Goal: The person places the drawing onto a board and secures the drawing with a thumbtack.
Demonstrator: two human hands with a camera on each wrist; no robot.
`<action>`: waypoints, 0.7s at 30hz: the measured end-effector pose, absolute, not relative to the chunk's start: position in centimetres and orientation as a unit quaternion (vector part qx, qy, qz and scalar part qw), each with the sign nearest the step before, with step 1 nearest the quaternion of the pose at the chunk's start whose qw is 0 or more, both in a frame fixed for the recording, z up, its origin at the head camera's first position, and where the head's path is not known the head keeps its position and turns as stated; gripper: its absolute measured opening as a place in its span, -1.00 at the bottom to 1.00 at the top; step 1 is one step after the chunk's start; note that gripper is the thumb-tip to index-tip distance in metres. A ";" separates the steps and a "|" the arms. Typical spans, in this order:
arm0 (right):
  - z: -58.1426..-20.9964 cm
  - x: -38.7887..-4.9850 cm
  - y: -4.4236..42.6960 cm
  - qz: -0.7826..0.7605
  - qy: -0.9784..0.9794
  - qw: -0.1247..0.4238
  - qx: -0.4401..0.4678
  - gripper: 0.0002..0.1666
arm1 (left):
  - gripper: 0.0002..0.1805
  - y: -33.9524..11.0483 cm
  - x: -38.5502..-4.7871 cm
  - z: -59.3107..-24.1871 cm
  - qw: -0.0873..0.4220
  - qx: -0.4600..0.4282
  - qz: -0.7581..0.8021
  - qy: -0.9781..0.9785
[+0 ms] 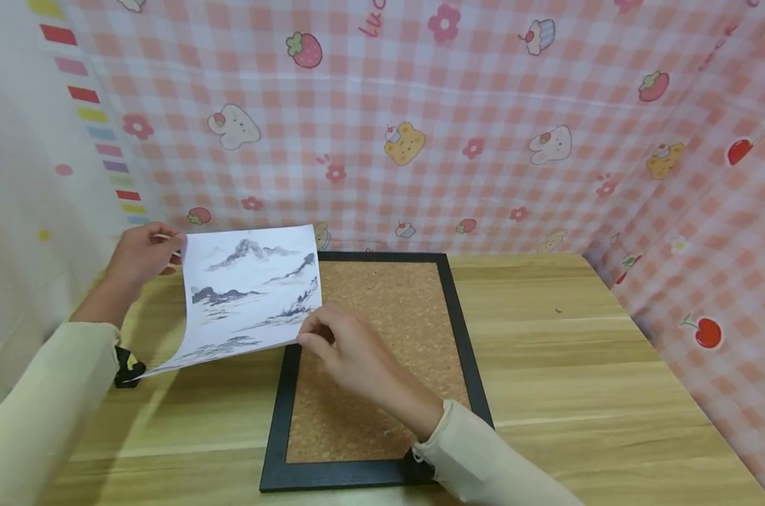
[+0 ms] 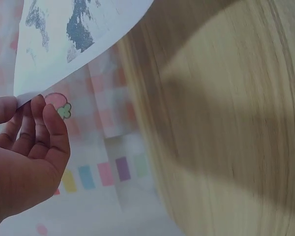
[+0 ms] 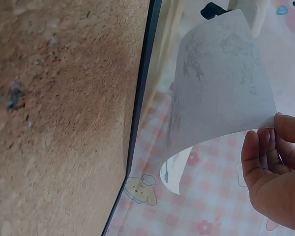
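Observation:
A sheet of white paper (image 1: pixel 249 281) printed with an ink landscape of mountains is held up above the left part of the table. My left hand (image 1: pixel 143 256) pinches its upper left corner between thumb and fingers, plain too in the left wrist view. At the lower right corner, my right hand (image 1: pixel 344 348) pinches the edge. The lower left corner droops and curls. Its back side shows in the right wrist view. Under my right forearm lies a cork board (image 1: pixel 382 351) with a black frame (image 1: pixel 357 474), partly covered by the paper and my right arm.
The wood-grain table (image 1: pixel 579 393) reaches to a pink checked cloth (image 1: pixel 370 140) hanging behind and at the right. A pale cloth (image 1: pixel 15 176) hangs at the left. A tiny dark speck (image 1: pixel 558 310) lies on the table's right part.

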State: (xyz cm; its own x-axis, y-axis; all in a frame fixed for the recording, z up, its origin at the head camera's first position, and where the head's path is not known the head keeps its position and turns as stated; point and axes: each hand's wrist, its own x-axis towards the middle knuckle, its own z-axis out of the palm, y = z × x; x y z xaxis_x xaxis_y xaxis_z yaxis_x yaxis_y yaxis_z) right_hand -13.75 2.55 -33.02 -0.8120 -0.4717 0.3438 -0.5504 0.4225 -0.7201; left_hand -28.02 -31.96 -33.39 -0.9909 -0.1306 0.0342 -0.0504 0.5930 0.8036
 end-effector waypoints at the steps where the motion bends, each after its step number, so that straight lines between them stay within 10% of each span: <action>1: -33.0 -13.8 2.7 0.447 -0.841 0.044 0.302 -0.95 | -0.58 -31.7 -28.1 -33.3 0.045 0.047 -0.450 -0.891; 21: -32.7 -12.9 4.8 0.460 -0.833 0.070 0.299 -0.92 | -0.62 -29.5 -28.2 -32.9 0.040 0.014 -0.462 -0.886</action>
State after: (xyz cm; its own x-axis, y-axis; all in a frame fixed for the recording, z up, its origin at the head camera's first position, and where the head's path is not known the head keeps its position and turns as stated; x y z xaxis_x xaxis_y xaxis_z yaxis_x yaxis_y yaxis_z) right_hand -12.91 4.79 -32.72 -0.8119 -0.4330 0.3916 -0.5621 0.3987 -0.7246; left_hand -28.23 -29.53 -32.89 -0.9965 -0.0610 0.0578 0.0124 0.5729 0.8195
